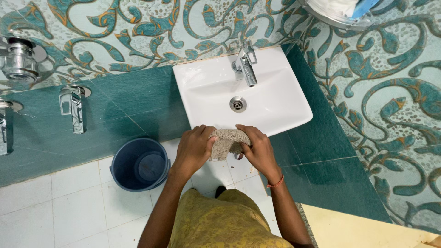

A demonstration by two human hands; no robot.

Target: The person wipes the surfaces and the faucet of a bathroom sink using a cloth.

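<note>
Cloth (pixel 228 141): coarse, tan, open-weave, bunched into a wad. Sits at the front edge of the sink (pixel 275 110), just outside the basin, held between both hands; a loose flap hangs below the rim.

Left hand (pixel 194 149): fingers curled shut around the cloth's left end, knuckles up. The grip looks like one half of a two-handed hold, as for wringing or folding.

Right hand (pixel 259 148): closed over the cloth's right end, fingers wrapped on top, thumb side toward the rim. An orange thread band (pixel 275 183) circles the wrist.

Sink: white, wall-hung, set in the corner where two patterned tiled walls meet. Tap (pixel 245 64) at the back edge, centred; drain (pixel 237 104) mid-basin. Basin appears dry and bare, so there is open room inside it ahead of the hands.

Bucket (pixel 139 164): blue, round, on the white floor tiles left of the sink's front corner, just beside the left forearm. It narrows the room on that side.

Wall taps (pixel 73 108): chrome, along the left wall, well apart from the hands.

Right of the sink: the tiled wall stands close to its right edge, leaving little sideways room.
</note>
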